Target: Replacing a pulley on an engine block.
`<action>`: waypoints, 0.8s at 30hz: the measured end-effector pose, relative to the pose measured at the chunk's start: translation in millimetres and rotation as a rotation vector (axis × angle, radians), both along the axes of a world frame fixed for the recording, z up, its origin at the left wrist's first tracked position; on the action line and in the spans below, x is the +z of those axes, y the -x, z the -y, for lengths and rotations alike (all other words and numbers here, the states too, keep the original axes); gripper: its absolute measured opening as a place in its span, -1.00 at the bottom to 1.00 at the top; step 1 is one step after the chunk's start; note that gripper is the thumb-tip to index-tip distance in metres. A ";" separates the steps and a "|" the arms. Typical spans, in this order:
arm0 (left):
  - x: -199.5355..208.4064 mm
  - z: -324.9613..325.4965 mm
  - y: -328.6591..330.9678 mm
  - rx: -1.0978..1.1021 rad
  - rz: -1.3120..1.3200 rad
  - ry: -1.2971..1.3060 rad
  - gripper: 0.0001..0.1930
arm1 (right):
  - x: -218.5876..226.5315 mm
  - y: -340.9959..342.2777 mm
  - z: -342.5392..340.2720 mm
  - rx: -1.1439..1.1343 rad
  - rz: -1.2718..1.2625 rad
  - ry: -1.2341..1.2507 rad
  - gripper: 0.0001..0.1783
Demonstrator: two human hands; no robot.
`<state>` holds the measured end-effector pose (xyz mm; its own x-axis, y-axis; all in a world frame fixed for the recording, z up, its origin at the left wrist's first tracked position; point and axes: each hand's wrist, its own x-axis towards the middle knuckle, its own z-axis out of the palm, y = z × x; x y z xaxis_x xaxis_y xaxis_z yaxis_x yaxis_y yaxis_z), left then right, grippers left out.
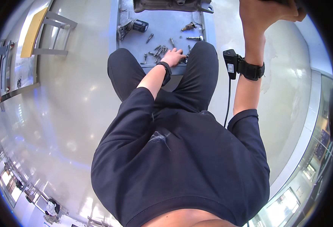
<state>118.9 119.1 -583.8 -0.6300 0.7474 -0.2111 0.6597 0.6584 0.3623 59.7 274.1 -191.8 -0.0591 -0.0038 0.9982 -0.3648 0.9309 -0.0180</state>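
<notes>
My left hand (173, 57) reaches down among loose metal bolts (161, 50) at the near edge of a grey-blue metal tray table (155, 70). Its fingers are bent together over small dark metal parts by my right knee, and what lies between the fingertips is hidden. Raised at the upper right, my right hand (266, 13) has its fingers curled around something dark, which the picture's black rim mostly cuts off. A black strap with a boxy device (231, 64) and a cable sits at the right wrist.
On the tray lie a black cylindrical filter on a metal bracket (138, 25), a brass-coloured fitting (189, 26) and a longer bolt (195, 38). A large cast metal part (170, 5) occupies the far end. A yellow-topped stool (34, 32) stands at the far left.
</notes>
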 end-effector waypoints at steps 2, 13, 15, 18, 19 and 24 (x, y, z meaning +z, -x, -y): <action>-2.9 -3.4 -1.6 0.109 0.026 0.049 -0.47 | 0.6 0.3 1.8 -0.015 0.016 0.037 0.14; -0.3 11.4 1.6 0.276 0.125 -0.091 -0.78 | 0.7 0.0 -0.7 0.040 -0.030 -0.015 0.08; 0.0 17.0 5.3 0.402 0.213 -0.178 -0.77 | 2.2 0.2 -0.1 0.015 -0.035 -0.030 0.07; -2.6 23.4 8.4 0.543 0.165 -0.308 -0.72 | 1.4 0.2 -3.0 -0.008 -0.033 -0.042 0.06; -4.2 26.7 7.9 0.627 0.249 -0.336 -0.73 | 0.7 0.6 -2.9 -0.006 -0.024 -0.037 0.06; -9.0 36.4 -6.7 0.576 0.276 -0.290 -0.74 | 4.4 -3.4 3.1 -0.017 0.010 0.006 0.07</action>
